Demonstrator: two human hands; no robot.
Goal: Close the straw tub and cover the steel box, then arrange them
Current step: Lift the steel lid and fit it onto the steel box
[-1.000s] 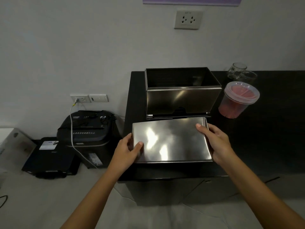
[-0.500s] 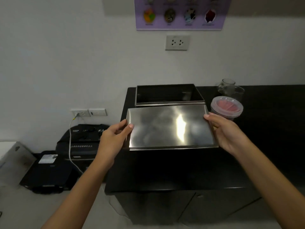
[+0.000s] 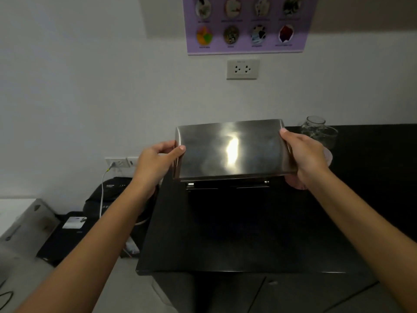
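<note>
Black countertop (image 3: 237,233) fills the lower middle of the view, its bare front part dark and unlit, standing against a white wall (image 3: 90,86). On that wall hang a purple poster (image 3: 247,24) and, just under it, a white socket (image 3: 242,69). Above the back of the counter a steel lid (image 3: 232,151) is held level, its brushed top catching a bright glare. It hides nearly all of the steel box (image 3: 228,185), of which only a thin strip with small fittings shows below the lid's front edge; whether lid and box touch cannot be told. The left hand (image 3: 155,162) is clamped on the lid's left end, thumb on top, and the right hand (image 3: 304,154) is clamped on the right end in the same manner. Behind the right hand a pink sliver of the straw tub (image 3: 328,155) shows, mostly hidden. Two clear glasses (image 3: 316,126) stand near the wall beyond it.
</note>
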